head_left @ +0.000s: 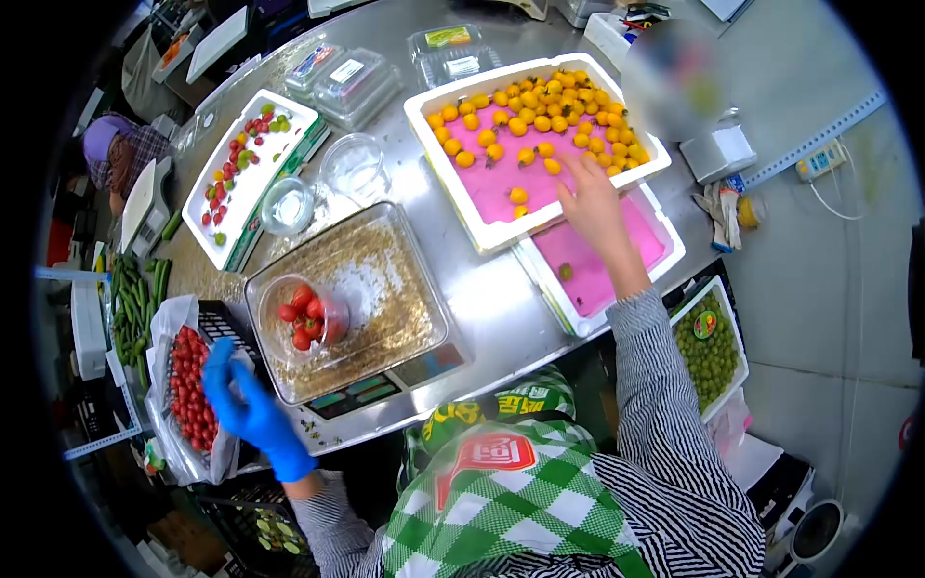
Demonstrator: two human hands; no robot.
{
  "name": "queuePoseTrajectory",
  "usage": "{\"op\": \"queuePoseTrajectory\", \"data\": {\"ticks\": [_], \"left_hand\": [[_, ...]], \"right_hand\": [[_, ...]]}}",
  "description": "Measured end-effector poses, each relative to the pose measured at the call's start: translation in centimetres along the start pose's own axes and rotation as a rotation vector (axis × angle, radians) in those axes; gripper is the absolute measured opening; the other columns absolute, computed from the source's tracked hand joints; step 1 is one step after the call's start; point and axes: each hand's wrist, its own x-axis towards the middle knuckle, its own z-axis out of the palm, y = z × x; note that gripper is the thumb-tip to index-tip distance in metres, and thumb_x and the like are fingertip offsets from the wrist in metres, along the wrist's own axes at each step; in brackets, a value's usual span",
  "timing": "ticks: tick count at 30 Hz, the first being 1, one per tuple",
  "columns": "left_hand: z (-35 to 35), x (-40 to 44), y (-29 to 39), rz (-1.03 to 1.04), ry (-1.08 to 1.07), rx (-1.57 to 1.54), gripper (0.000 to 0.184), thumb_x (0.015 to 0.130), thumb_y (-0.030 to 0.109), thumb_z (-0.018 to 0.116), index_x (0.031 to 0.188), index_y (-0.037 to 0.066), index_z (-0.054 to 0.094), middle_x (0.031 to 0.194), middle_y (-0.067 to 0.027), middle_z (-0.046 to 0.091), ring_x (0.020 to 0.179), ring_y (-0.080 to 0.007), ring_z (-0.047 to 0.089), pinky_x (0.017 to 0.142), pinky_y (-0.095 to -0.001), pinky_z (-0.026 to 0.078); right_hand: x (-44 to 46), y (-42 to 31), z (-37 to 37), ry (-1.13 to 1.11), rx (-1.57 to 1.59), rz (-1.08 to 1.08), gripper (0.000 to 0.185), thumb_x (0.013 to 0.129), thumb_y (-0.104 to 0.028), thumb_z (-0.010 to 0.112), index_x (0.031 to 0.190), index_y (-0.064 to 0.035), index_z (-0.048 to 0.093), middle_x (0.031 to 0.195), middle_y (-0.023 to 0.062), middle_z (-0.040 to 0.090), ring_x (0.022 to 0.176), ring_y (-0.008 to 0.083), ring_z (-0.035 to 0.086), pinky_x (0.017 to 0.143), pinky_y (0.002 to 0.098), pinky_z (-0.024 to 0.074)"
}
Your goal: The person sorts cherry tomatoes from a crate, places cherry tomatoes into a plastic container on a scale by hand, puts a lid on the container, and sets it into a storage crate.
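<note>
My left hand (247, 409), in a blue glove, hovers at the right edge of a lined crate of red cherry tomatoes (191, 390), fingers stretched out and holding nothing. Bare, my right hand (593, 204) reaches over a white foam box (488, 234) with a pink liner. Its fingers are apart, close to the yellow cherry tomatoes (552, 166) in that box; I see none in its grasp. Between the hands, a clear plastic tub of red tomatoes (308, 325) stands on the metal tray (390, 260) of a scale.
Round clear tubs (354, 168) and clamshell packs (355, 89) stand at the back. A foam tray of mixed small tomatoes (220, 193) lies left. Under the yellow box sits another pink-lined box (665, 226). Green fruit (711, 358) fills a box at lower right. A person (120, 149) is far left.
</note>
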Motion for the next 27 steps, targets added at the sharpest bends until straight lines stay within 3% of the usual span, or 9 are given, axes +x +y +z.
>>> {"op": "queuePoseTrajectory", "data": {"ticks": [4, 7, 11, 14, 17, 21, 24, 26, 27], "left_hand": [[7.2, -2.8, 7.7, 0.122, -0.306, -0.079, 0.026, 0.082, -0.009, 0.054, 0.105, 0.000, 0.063, 0.108, -0.0126, 0.063, 0.102, -0.0234, 0.059, 0.092, -0.0343, 0.044], [10.8, -4.8, 11.5, 0.106, -0.464, -0.137, 0.028, 0.079, -0.009, 0.058, 0.104, 0.001, 0.064, 0.107, -0.0136, 0.063, 0.099, -0.0240, 0.060, 0.087, -0.0335, 0.046], [14.3, -5.3, 13.7, -0.440, -0.750, -0.534, 0.020, 0.087, 0.002, 0.053, 0.103, 0.000, 0.065, 0.104, -0.0126, 0.064, 0.096, -0.0194, 0.061, 0.081, -0.0287, 0.048], [18.0, -4.6, 13.2, -0.863, -1.044, -0.802, 0.032, 0.095, 0.024, 0.047, 0.113, 0.001, 0.061, 0.106, -0.0099, 0.064, 0.094, -0.0190, 0.062, 0.081, -0.0305, 0.049], [23.3, -3.9, 12.8, -1.443, -0.865, -1.343, 0.041, 0.094, 0.033, 0.049, 0.123, 0.004, 0.054, 0.110, -0.0110, 0.063, 0.096, -0.0212, 0.063, 0.084, -0.0355, 0.050], [27.7, -3.0, 11.3, -1.625, -0.642, -1.700, 0.045, 0.093, 0.037, 0.050, 0.125, 0.006, 0.050, 0.113, -0.0135, 0.060, 0.099, -0.0249, 0.062, 0.083, -0.0399, 0.052], [29.8, -4.0, 9.0, -1.733, -0.510, -1.707, 0.046, 0.091, 0.035, 0.051, 0.124, 0.002, 0.051, 0.115, -0.0169, 0.058, 0.101, -0.0285, 0.061, 0.077, -0.0414, 0.054], [29.4, -3.8, 8.0, -1.730, -0.647, -1.855, 0.049, 0.090, 0.032, 0.052, 0.126, 0.000, 0.049, 0.119, -0.0204, 0.055, 0.103, -0.0314, 0.060, 0.076, -0.0419, 0.054], [29.2, -4.0, 7.7, -1.729, -0.713, -1.927, 0.050, 0.089, 0.031, 0.053, 0.126, -0.001, 0.048, 0.121, -0.0221, 0.054, 0.104, -0.0329, 0.059, 0.076, -0.0422, 0.054]], "right_hand": [[5.4, 2.2, 3.3, -0.353, -0.216, 0.115, 0.063, 0.079, -0.041, 0.067, 0.128, -0.0079, 0.047, 0.121, 0.0298, 0.046, 0.111, 0.0451, 0.048, 0.093, 0.0497, 0.0416], [6.5, 3.5, 7.1, -0.353, -0.384, -0.018, 0.061, 0.079, -0.040, 0.067, 0.127, -0.0083, 0.048, 0.122, 0.0301, 0.044, 0.110, 0.0441, 0.048, 0.092, 0.0492, 0.0423], [6.6, 4.8, 7.1, -0.436, 0.073, 0.053, 0.057, 0.074, -0.028, 0.073, 0.123, -0.0073, 0.050, 0.118, 0.0305, 0.046, 0.105, 0.0406, 0.052, 0.088, 0.0435, 0.0449], [7.0, 4.4, 6.2, -0.454, 0.346, 0.245, 0.045, 0.073, -0.019, 0.073, 0.112, -0.0050, 0.056, 0.108, 0.0200, 0.054, 0.092, 0.0298, 0.058, 0.074, 0.0366, 0.0490], [6.3, -0.1, 3.8, -0.343, 0.505, 0.196, 0.041, 0.076, -0.019, 0.072, 0.113, -0.0058, 0.058, 0.110, 0.0157, 0.057, 0.092, 0.0249, 0.061, 0.069, 0.0329, 0.0505], [4.4, -4.5, 1.7, -0.341, 0.351, -0.383, 0.045, 0.080, -0.026, 0.069, 0.119, -0.0068, 0.057, 0.118, 0.0139, 0.057, 0.109, 0.0285, 0.056, 0.090, 0.0377, 0.0449], [6.1, -1.7, 3.3, -0.481, 0.581, -0.238, 0.048, 0.082, -0.029, 0.066, 0.124, -0.0082, 0.055, 0.122, 0.0142, 0.055, 0.119, 0.0310, 0.049, 0.099, 0.0409, 0.0380], [9.0, 1.3, 4.0, -0.114, 0.129, -0.373, 0.054, 0.082, -0.032, 0.064, 0.129, -0.0091, 0.051, 0.120, 0.0168, 0.054, 0.111, 0.0326, 0.053, 0.097, 0.0404, 0.0380], [10.7, 2.6, 4.2, -0.100, 0.122, -0.186, 0.055, 0.082, -0.035, 0.063, 0.130, -0.0122, 0.050, 0.126, 0.0177, 0.050, 0.118, 0.0340, 0.047, 0.097, 0.0477, 0.0368]]}}
